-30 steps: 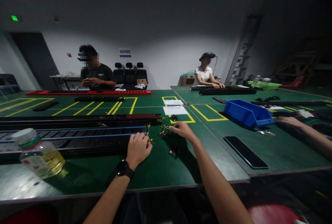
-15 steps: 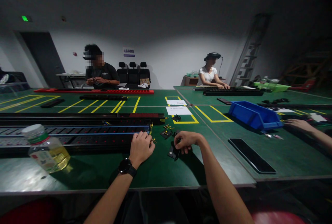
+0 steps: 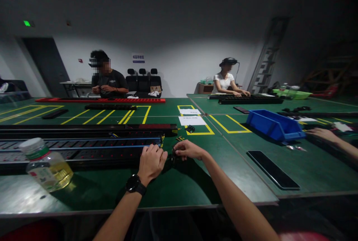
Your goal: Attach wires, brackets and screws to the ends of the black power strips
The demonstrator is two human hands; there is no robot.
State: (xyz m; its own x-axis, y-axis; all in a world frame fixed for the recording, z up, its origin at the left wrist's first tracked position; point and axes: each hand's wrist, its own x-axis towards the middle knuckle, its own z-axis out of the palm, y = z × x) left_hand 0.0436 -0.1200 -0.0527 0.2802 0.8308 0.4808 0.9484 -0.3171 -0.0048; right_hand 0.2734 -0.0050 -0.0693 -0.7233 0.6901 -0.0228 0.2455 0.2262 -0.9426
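Note:
My left hand (image 3: 151, 161), a black watch on its wrist, rests curled at the right end of a long black power strip (image 3: 84, 148) with blue wires running along it. The fingers are closed at the strip's end with its yellow wire tips. My right hand (image 3: 188, 149) is closed in a pinch on a small black part (image 3: 173, 156), held just right of my left hand. Another small black part (image 3: 190, 128) lies farther back on the green table (image 3: 181, 181).
A plastic bottle of yellow liquid (image 3: 44, 164) stands at the left. A blue bin (image 3: 274, 124) and a black flat panel (image 3: 272, 169) lie to the right, near another person's hand (image 3: 324, 134). Two seated people work at the far side.
My right hand drew back from the far wire ends, picked up the small black part from the table and brought it left beside my left hand, which stayed at the strip's end.

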